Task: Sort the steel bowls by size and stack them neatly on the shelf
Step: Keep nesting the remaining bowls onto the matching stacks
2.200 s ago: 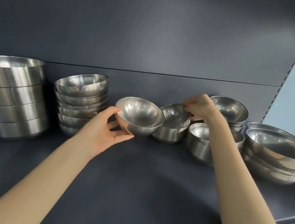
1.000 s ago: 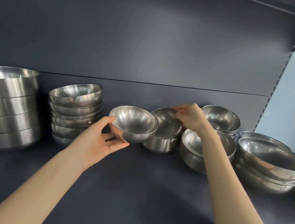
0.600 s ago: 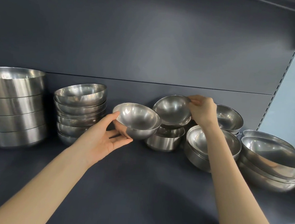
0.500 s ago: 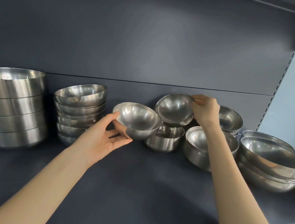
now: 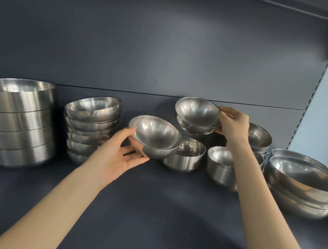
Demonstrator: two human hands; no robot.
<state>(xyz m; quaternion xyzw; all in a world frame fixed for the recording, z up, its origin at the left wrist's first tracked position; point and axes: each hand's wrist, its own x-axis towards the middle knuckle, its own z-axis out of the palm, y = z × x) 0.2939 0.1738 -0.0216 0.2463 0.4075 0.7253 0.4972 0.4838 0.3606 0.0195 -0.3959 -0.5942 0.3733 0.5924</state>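
My left hand grips a small round steel bowl, thumb on its near rim and fingers under its base, tilted just above the shelf. My right hand pinches the rim of two nested small bowls and holds them in the air, tilted toward me. Below them a small footed bowl sits on the shelf. A short stack of similar bowls stands under my right forearm.
Far left stands a tall stack of deep straight-walled bowls, with a stack of medium bowls beside it. Wide shallow bowls are stacked at the right, another small stack behind my right hand. The shelf edge runs at the lower right.
My right hand has lifted the nested small bowls up off the footed bowl and holds them higher. My left hand and its bowl have stayed nearly still.
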